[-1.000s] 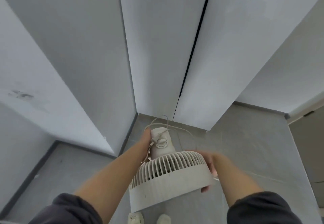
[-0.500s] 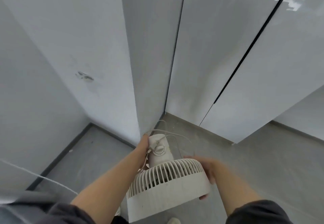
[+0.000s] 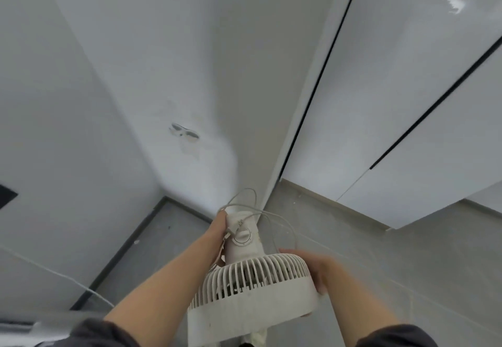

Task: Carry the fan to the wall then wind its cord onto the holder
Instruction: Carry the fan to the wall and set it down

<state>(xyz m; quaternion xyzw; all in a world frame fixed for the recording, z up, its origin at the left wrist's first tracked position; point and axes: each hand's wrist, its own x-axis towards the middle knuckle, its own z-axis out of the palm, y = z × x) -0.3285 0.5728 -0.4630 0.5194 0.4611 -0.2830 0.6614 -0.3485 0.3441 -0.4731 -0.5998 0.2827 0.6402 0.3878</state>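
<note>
I carry a white fan (image 3: 252, 289) in both hands, its round grille toward me and its motor housing with a dial pointing away. My left hand (image 3: 218, 231) grips the housing on its left side, with the plug and part of the white cord (image 3: 260, 211) bunched against it. My right hand (image 3: 316, 268) holds the grille's right rim. The cord loops loosely over the far end of the housing. A small clear holder (image 3: 184, 133) is stuck on the white wall (image 3: 163, 61) ahead, above and left of the fan.
White cabinet doors (image 3: 394, 88) with dark gaps stand to the right. Grey tiled floor (image 3: 380, 251) lies below, with a dark skirting line (image 3: 122, 249) at the left wall. A thin white cable (image 3: 54, 273) crosses the lower left. Dark sleeves cover my upper arms.
My view has swung left and closer to the wall, so the holder now sits near the centre. The fan and both hands keep the same grip.
</note>
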